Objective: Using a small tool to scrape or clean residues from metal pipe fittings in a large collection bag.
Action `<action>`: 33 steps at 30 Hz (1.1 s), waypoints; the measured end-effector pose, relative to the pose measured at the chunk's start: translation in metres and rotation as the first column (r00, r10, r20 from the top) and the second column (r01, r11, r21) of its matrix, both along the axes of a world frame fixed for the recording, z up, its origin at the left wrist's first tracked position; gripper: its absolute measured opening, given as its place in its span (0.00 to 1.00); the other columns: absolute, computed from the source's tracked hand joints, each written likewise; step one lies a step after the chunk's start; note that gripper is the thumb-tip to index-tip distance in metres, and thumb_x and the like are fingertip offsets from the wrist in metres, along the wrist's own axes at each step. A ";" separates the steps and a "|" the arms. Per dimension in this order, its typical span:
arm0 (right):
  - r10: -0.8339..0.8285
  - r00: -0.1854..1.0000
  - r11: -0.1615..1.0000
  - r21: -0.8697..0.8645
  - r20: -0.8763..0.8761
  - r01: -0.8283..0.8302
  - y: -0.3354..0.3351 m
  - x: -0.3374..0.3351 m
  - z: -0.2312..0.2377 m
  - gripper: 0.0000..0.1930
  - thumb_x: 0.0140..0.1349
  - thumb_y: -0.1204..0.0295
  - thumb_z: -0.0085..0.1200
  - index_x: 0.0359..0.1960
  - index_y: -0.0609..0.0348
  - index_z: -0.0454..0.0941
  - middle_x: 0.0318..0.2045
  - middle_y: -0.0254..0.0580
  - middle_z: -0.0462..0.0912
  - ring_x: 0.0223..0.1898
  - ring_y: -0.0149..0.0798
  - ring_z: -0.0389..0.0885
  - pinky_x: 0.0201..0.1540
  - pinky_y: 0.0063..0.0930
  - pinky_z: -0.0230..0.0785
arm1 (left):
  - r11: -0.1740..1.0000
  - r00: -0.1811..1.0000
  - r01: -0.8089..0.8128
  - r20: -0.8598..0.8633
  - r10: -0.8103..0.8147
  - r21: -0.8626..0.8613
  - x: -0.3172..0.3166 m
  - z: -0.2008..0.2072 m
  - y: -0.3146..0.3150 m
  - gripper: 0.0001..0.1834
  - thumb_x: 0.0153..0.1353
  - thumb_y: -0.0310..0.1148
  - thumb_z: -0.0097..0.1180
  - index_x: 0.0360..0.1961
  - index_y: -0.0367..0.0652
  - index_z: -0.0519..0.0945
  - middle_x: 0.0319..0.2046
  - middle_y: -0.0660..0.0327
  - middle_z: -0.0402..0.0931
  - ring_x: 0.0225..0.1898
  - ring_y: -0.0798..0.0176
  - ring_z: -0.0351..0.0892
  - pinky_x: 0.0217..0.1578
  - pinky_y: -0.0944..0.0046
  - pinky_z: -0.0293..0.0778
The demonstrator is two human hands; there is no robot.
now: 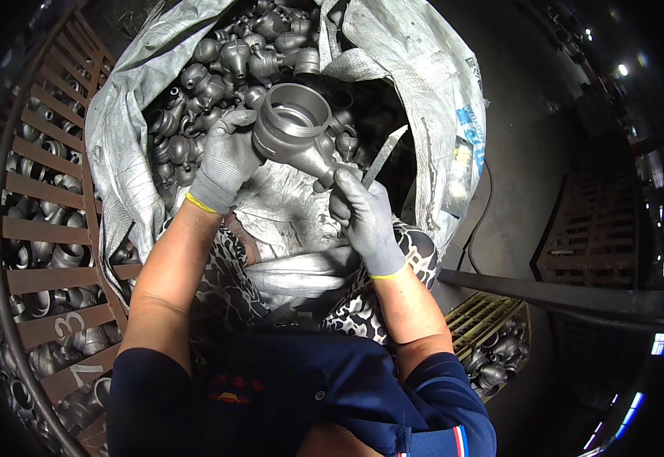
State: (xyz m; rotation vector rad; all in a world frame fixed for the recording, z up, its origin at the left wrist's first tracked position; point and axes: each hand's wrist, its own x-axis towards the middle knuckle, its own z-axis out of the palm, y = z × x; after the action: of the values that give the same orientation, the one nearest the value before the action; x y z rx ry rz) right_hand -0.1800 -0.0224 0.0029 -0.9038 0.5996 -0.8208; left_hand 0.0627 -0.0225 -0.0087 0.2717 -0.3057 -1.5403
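Note:
A dark grey metal casting (277,145) with a wide, round, threaded mouth is held up over the sack. My gloved left hand (225,156) grips it by the side of the mouth, whose opening faces up. Its body narrows toward my gloved right hand (364,217), which is closed around a flat metal file (385,155). The file's tip points up and to the right. The right thumb and fingers are at the casting's narrow end; whether they also grip it I cannot tell. The glove hides the lower part of the file.
Beneath my hands a large white woven sack (122,145) stands open, with many similar castings (234,59) inside. On the left is a rusty slatted metal crate (46,280) full of castings. A yellow grated basket (484,324) with more castings and a metal bar (545,293) are at right.

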 end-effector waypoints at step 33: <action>-0.032 0.999 0.999 0.042 -0.042 0.034 -0.012 -0.013 -0.011 0.21 0.71 0.60 0.43 0.54 0.66 0.71 0.25 0.38 0.76 0.15 0.20 0.58 0.17 0.15 0.49 | 0.980 0.895 -0.143 0.406 0.187 -0.136 -0.014 0.015 0.005 0.27 0.57 0.19 0.43 0.61 0.32 0.65 0.58 0.50 0.68 0.63 0.58 0.64 0.67 0.60 0.55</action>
State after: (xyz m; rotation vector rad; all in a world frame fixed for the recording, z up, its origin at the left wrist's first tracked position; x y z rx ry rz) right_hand -0.1927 -0.0346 -0.0082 -0.8756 0.6674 -0.8173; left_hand 0.0491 -0.0177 0.0064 0.5355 -0.6808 -1.2831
